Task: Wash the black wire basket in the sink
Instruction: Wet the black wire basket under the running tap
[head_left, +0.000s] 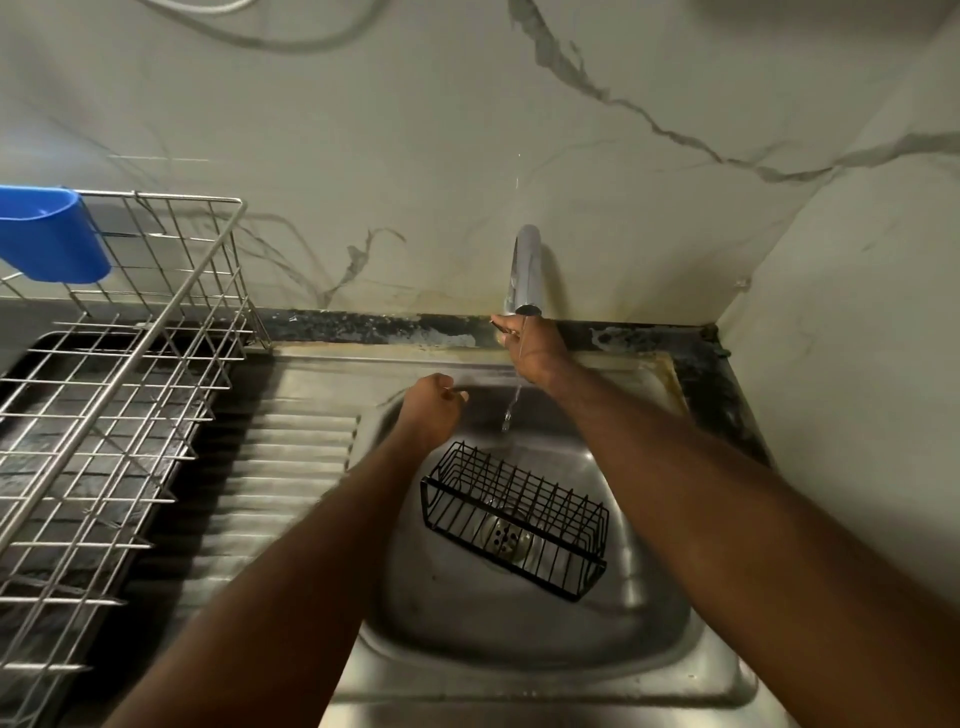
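Observation:
The black wire basket (514, 519) lies in the steel sink (519, 675), tilted over the drain, and neither hand touches it. A thin stream of water (511, 408) falls from the chrome tap (525, 270) and lands just behind the basket. My right hand (532, 348) reaches to the tap's base, its fingers pinched on the tap handle, which is mostly hidden by the hand. My left hand (431, 408) hovers over the sink's back left rim, above the basket, fingers loosely curled and holding nothing.
A ribbed draining board (280, 467) adjoins the sink on the left. Further left stands a steel wire dish rack (119, 395) with a blue plastic cup holder (49, 234) hung on its back. Marble wall panels close off the back and the right side.

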